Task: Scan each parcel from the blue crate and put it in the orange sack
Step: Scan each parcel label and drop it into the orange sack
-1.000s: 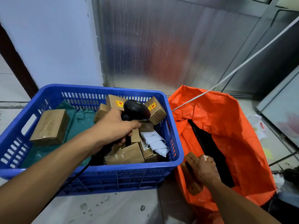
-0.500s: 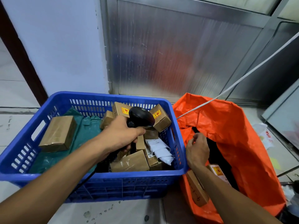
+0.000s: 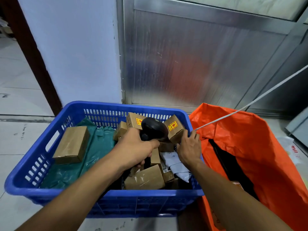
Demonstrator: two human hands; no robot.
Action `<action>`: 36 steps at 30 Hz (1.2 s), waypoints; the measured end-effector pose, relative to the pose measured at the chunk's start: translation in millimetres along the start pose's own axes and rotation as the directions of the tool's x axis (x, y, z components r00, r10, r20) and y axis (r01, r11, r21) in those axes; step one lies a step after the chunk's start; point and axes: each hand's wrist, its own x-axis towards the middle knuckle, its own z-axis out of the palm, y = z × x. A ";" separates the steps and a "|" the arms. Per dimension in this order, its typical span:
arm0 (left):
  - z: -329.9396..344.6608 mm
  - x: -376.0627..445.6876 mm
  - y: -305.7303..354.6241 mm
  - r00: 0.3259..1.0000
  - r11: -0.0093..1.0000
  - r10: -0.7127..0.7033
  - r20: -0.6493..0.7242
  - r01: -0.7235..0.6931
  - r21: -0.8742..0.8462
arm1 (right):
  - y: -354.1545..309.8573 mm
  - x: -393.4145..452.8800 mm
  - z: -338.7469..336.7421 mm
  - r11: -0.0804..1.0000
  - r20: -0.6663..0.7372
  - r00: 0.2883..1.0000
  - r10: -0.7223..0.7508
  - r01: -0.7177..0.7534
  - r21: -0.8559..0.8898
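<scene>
The blue crate (image 3: 150, 194) sits on the floor with several brown parcels, a green poly bag (image 3: 98, 147) and a grey mailer (image 3: 176, 165) inside. My left hand (image 3: 135, 147) grips a black scanner (image 3: 154, 129) above the parcels in the middle. My right hand (image 3: 189, 148) reaches over the crate's right wall, fingers spread, against a small cardboard box (image 3: 175, 129) with a yellow-red sticker. The orange sack (image 3: 250, 139) stands open to the right of the crate. The corner of a parcel (image 3: 238, 185) shows inside it beside my forearm.
A flat brown box (image 3: 71, 144) lies on the green bag at the crate's left. A white cord (image 3: 250, 104) runs diagonally over the sack's rim. Behind stand a pale wall (image 3: 75, 55) and a metal panel (image 3: 200, 64). Tiled floor lies to the left.
My right hand let go of a brown parcel inside the orange sack, rose out and moved left over the crate to the small stickered box. The left hand kept holding the scanner.
</scene>
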 end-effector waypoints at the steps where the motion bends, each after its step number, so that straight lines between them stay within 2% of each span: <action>1: -0.4 0.3 0.3 1.000 1.000 -0.001 0.000 0.001 -0.005 | -3.8 3.2 3.8 1.000 -0.004 1.000 -0.003 0.003 -0.021; 6: -4.0 6.0 4.4 1.000 1.000 0.004 -0.009 -0.004 -0.020 | -26.4 17.4 20.0 0.998 0.060 0.998 0.016 -0.012 -0.068; 10: -7.4 9.8 6.8 1.000 0.999 0.013 -0.017 -0.013 -0.040 | -35.4 27.7 29.1 0.997 0.135 0.988 0.075 -0.076 0.004; 18: -9.9 11.7 10.3 1.000 0.997 0.022 -0.006 -0.023 -0.070 | -36.3 34.0 34.6 0.992 0.086 0.989 0.121 -0.117 -0.054; 27: -12.5 14.2 11.9 0.998 0.998 0.037 -0.052 -0.039 -0.052 | -26.9 24.6 15.4 0.974 0.079 0.984 0.159 -0.169 0.149; 31: -12.5 8.7 10.8 0.998 0.998 0.041 -0.052 -0.043 -0.035 | -18.8 14.8 -3.4 0.928 0.084 0.982 0.169 -0.188 0.321; 36: -13.0 2.7 12.4 0.998 0.998 0.045 -0.043 -0.047 -0.038 | -3.7 5.0 -31.1 0.874 0.141 0.966 0.215 -0.255 0.413</action>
